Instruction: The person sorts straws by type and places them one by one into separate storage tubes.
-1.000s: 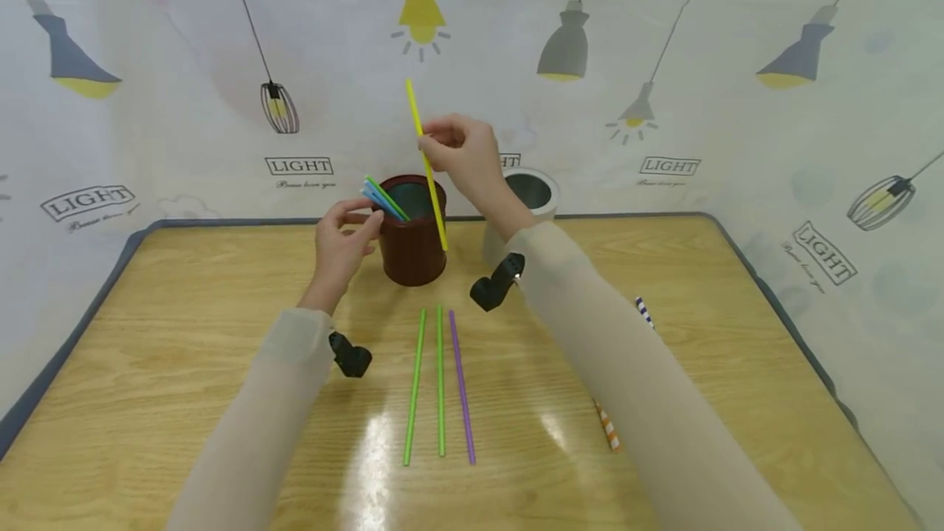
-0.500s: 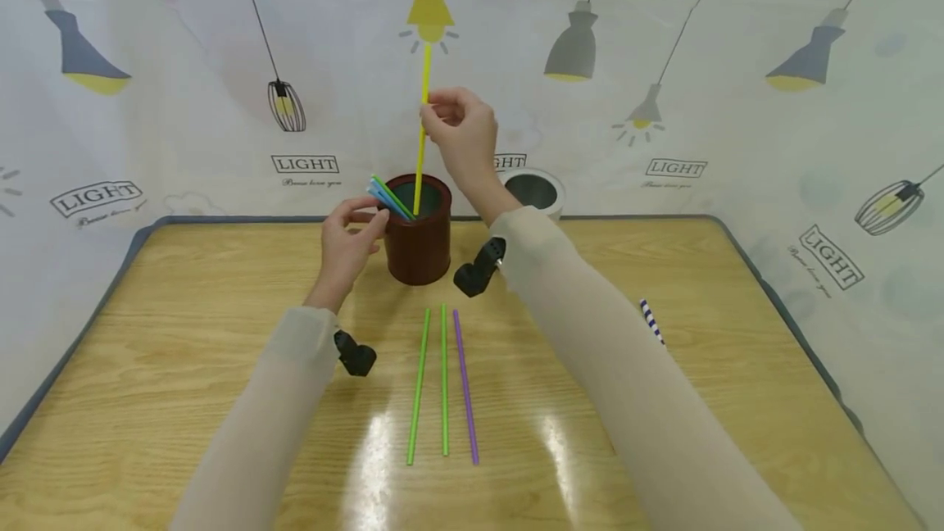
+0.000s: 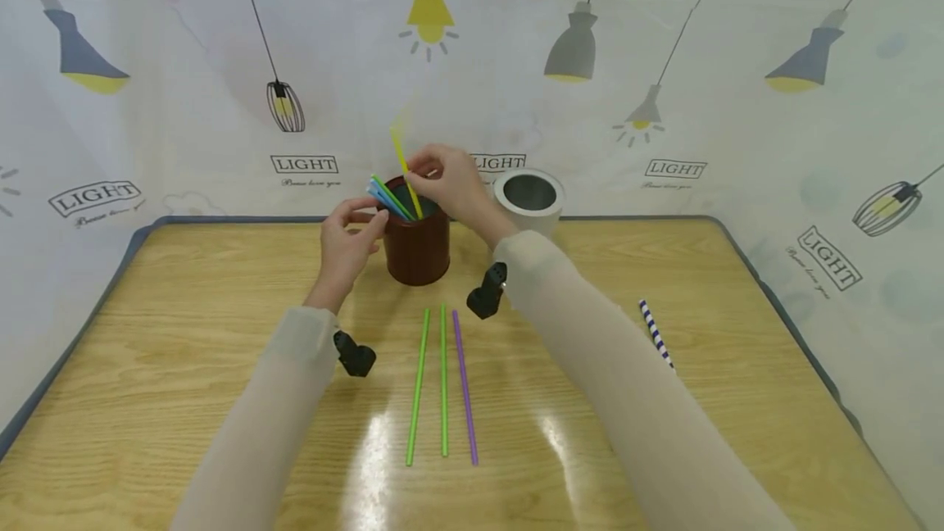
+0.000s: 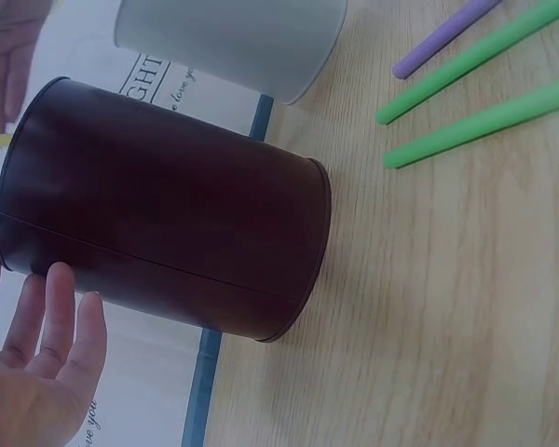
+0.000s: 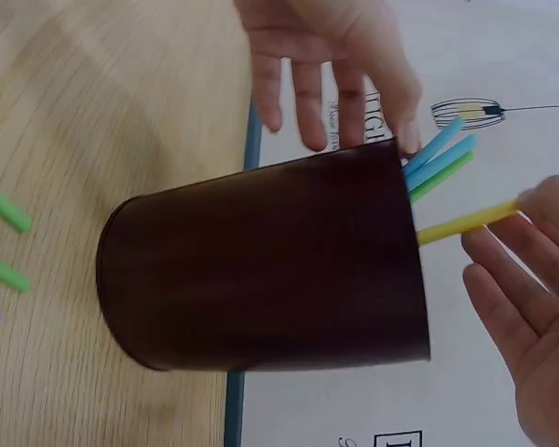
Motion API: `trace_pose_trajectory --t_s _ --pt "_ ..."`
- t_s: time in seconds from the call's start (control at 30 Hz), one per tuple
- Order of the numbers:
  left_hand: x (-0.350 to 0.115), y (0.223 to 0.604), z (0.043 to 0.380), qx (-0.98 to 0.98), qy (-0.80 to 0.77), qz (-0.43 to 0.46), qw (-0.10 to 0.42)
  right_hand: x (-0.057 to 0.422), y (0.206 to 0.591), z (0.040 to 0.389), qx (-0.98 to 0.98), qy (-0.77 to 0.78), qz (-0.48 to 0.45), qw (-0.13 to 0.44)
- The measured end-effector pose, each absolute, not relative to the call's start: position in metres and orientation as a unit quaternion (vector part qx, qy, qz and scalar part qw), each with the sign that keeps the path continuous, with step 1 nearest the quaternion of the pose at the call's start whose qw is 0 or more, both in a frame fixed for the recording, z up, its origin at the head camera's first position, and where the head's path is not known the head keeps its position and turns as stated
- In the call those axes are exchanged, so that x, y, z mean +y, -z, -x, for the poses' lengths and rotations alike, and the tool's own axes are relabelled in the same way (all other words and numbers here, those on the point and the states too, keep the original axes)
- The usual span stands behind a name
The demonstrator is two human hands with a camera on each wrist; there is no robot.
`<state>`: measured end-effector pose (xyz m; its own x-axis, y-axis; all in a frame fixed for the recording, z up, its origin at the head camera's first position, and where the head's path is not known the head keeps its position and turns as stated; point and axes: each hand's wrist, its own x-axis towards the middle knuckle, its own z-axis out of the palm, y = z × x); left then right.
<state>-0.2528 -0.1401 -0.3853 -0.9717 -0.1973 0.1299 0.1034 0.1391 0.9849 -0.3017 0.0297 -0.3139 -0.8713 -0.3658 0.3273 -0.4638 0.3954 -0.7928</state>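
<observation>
My right hand [image 3: 453, 183] pinches a yellow straw [image 3: 411, 192] between thumb and fingers. The straw's lower end is inside the dark brown cup [image 3: 417, 251]; in the right wrist view the yellow straw [image 5: 470, 223] leans out past the rim. My left hand [image 3: 347, 248] is at the cup's left side, its thumb touching the rim and the other fingers [image 4: 60, 307] fairly straight along the outer wall. Beside that thumb, light blue straws [image 5: 444, 160] and a green straw [image 3: 389, 195] stick out of the cup. Their lower ends are hidden inside.
Two green straws [image 3: 418, 388] and a purple straw [image 3: 465, 388] lie on the wooden table [image 3: 221, 285] before the cup. A white cup [image 3: 549, 224] stands right of the brown one. A blue-and-white striped straw [image 3: 655, 333] lies beside my right sleeve. A printed wall cloth backs the table.
My right hand first raised the yellow straw upright over the brown cup, then lowered it, putting its lower end inside. The left hand stays at the rim.
</observation>
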Motion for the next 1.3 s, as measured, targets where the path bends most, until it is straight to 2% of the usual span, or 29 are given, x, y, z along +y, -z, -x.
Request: trace_pose_trajectory --t_s 0.1,0.23,0.63,1.3 --pt "-0.14 0.385 0.252 -0.747 0.654 -0.035 0.114 0.03 0.32 0.301 -0.841 -0.464 -0.278 0.02" --pt "-0.14 0.385 0.252 -0.749 0.651 -0.037 0.115 0.03 0.325 0.3 -0.852 -0.437 -0.289 0.008" --pt "-0.14 0.386 0.251 -0.75 0.65 -0.036 0.114 0.029 0.334 0.301 -0.878 -0.367 -0.307 0.001" --pt "-0.139 0.386 0.253 -0.749 0.651 -0.021 0.124 0.026 0.334 0.296 -0.883 -0.349 -0.313 -0.009"
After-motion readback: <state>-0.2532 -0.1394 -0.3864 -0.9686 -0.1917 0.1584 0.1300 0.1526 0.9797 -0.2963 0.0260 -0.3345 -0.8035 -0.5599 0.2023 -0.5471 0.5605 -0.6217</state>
